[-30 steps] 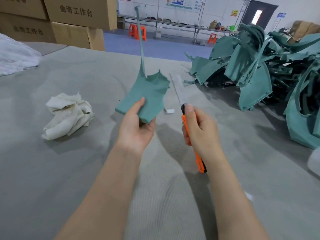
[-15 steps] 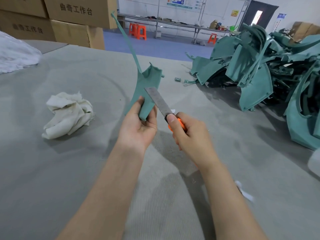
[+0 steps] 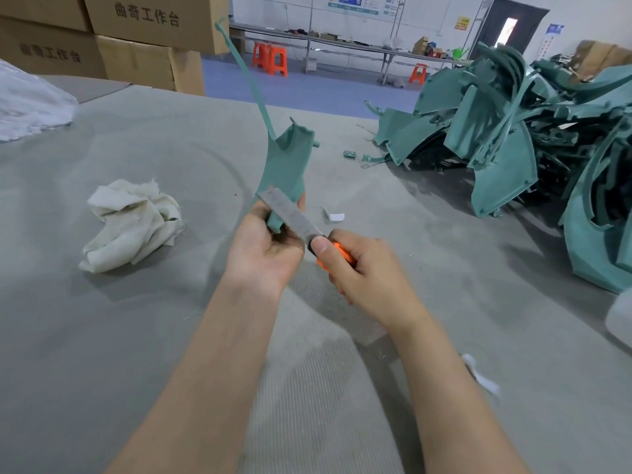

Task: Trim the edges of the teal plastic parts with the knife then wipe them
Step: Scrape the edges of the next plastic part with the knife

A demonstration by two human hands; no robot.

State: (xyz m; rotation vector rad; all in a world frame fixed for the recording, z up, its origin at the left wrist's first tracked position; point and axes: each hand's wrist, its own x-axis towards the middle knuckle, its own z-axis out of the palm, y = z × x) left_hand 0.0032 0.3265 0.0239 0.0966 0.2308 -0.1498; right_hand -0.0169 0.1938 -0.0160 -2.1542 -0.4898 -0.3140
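So my left hand (image 3: 265, 249) is gripping the bottom of a teal plastic part (image 3: 285, 162), held up over the grey table (image 3: 136, 336). My right hand (image 3: 355, 271) is wrapped around the orange knife (image 3: 297, 217), blade laid against the part's lower edge. Wiping rag (image 3: 131, 224) sits crumpled off to my left, and the teal pile (image 3: 513, 131) is on the right.

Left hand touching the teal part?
Touching. Head view: the left hand grips the teal part at its lower end, thumb and fingers curled round it.

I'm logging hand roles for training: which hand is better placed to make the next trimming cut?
Probably the right hand: it grips the knife, whose blade lies across the lower edge of the teal part, which the left hand holds.
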